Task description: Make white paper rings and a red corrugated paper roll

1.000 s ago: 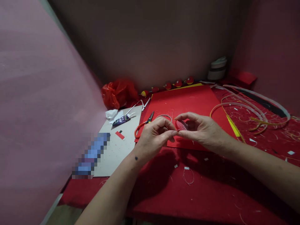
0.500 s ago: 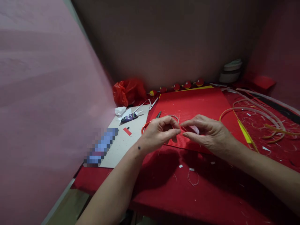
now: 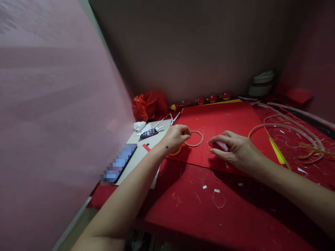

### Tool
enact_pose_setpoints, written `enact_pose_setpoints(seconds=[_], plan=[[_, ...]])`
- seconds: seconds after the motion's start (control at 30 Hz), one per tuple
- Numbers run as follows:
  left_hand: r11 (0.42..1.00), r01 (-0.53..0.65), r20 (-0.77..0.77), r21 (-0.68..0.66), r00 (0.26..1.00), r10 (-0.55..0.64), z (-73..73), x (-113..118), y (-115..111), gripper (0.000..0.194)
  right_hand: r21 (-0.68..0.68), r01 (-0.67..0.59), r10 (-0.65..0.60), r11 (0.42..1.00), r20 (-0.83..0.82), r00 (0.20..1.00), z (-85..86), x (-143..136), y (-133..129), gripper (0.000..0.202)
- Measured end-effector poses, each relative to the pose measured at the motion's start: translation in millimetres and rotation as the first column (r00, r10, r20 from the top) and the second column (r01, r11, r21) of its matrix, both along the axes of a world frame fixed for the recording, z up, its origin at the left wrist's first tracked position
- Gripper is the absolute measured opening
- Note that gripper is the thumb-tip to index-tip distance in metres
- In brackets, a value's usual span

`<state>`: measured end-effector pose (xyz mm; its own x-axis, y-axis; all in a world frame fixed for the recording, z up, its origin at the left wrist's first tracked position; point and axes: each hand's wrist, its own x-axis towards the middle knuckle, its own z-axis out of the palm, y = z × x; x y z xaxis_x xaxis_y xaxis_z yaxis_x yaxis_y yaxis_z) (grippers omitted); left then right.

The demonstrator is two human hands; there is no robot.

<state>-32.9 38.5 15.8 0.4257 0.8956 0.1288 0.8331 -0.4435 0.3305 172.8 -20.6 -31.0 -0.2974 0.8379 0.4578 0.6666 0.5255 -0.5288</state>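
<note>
My left hand (image 3: 179,136) is over the left part of the red corrugated sheet (image 3: 222,115), its fingers pinched together; anything between them is too small to name. A pale ring (image 3: 194,138) lies on the sheet just right of those fingers. Under my left wrist shows a yellow curved piece (image 3: 176,151). My right hand (image 3: 231,146) is curled around a small pinkish object (image 3: 222,145), held near the palm, with thumb and forefinger tips slightly apart.
Left of the sheet, a grey board (image 3: 131,157) bears a glue tube (image 3: 149,132) and a phone (image 3: 120,164). Small red bird figures (image 3: 211,98) line the back beside a red bag (image 3: 149,104). Coiled strips (image 3: 295,129) and scraps cover the right.
My left hand has moved away from my right hand, up and leftward, uncovering the pale ring. The gap between the hands is wider. The view has shifted slightly.
</note>
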Motion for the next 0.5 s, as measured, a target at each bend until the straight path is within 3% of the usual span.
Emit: enact_pose_setpoints(seconds=[0.2, 0.33, 0.5], plan=[[1.0, 0.018, -0.164, 0.0, 0.986, -0.018, -17.3, 36, 5, 0.02, 0.005, 0.073, -0.073, 0.997, 0.011, 0.997, -0.9, 7, 8, 0.016], [1.0, 0.011, -0.246, -0.008, 0.969, -0.013, -25.9, 39, 6, 0.017, -0.019, 0.112, -0.112, 0.994, -0.014, 0.994, 0.9, 8, 12, 0.015], [1.0, -0.027, -0.268, 0.013, 0.963, 0.029, -25.2, 37, 11, 0.02, 0.006, 0.127, -0.127, 0.992, -0.047, 0.991, 1.5, 10, 14, 0.014]])
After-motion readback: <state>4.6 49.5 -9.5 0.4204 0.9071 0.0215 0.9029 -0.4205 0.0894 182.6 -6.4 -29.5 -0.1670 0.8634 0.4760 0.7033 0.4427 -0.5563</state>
